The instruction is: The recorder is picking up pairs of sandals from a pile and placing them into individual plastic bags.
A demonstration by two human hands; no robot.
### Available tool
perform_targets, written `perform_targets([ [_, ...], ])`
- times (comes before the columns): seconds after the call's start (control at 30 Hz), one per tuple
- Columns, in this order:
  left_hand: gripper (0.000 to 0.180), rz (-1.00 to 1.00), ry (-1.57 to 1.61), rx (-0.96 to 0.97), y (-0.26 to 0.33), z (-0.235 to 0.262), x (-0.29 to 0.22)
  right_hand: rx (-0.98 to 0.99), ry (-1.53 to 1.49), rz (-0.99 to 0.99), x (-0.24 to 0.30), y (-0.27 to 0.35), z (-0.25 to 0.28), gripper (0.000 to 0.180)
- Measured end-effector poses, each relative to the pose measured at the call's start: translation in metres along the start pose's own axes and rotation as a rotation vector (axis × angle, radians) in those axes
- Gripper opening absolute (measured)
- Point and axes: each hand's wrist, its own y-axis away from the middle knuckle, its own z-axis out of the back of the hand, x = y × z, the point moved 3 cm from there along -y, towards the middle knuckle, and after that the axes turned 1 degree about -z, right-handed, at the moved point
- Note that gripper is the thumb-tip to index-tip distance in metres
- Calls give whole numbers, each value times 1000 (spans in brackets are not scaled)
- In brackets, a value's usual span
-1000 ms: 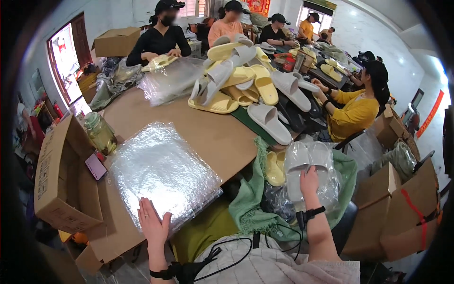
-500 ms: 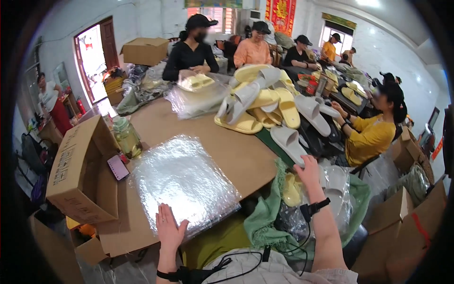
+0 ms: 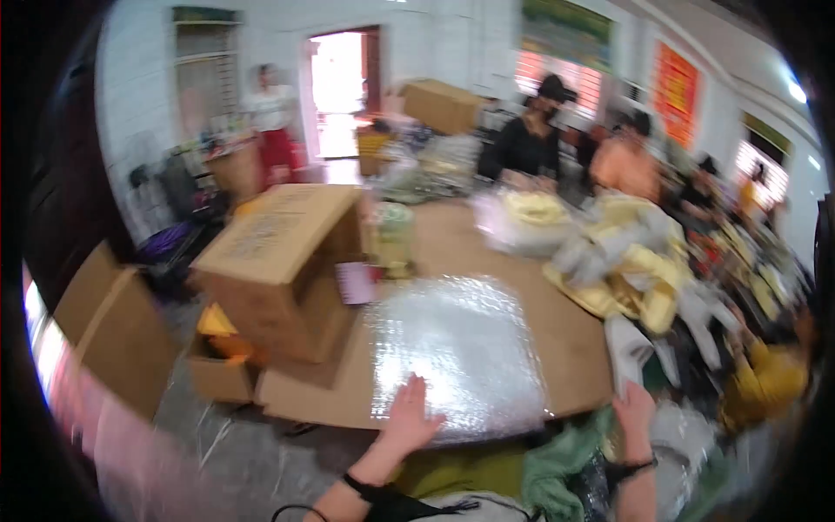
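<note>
Film [image 3: 465, 335] lay under your left hand [image 3: 410, 419], thumb spread. Slipper [image 3: 627, 344] sat at your right hand [image 3: 637, 411], grip too blurred to tell; weak pinch could've dropped it.

An open carton [image 3: 261, 313] stands beside a jar [image 3: 392, 244]. A red banner [image 3: 676, 94] hangs on the white wall [image 3: 639, 54].

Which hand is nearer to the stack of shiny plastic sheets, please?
Left. The left hand lies over the near-left corner of the stack; the right hand is to its right, by the near end of a grey slide sandal.
</note>
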Motion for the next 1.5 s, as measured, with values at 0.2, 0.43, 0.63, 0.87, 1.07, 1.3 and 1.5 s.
perform_targets([
  [0.2,91,-84,-138,-45,22,-3,11,-86,-258,101,62,2,-14,49],
  [0.43,88,-100,-173,-112,17,-4,11,52,-496,218,191,-16,13,41],
  [0.63,86,-107,-172,-167,13,-7,8,285,-281,541,265,1,12,48],
  [0.87,83,-123,-172,-194,16,-3,7,329,-427,649,259,3,-13,41],
  [1.07,82,-118,-162,-178,16,-2,8,115,-392,338,222,-48,-51,50],
  [1.3,83,-102,-173,-135,16,-5,10,417,-225,41,198,-94,-120,51],
  [1.5,83,-94,-168,-126,14,-9,11,156,-328,92,191,-105,-124,22],
])
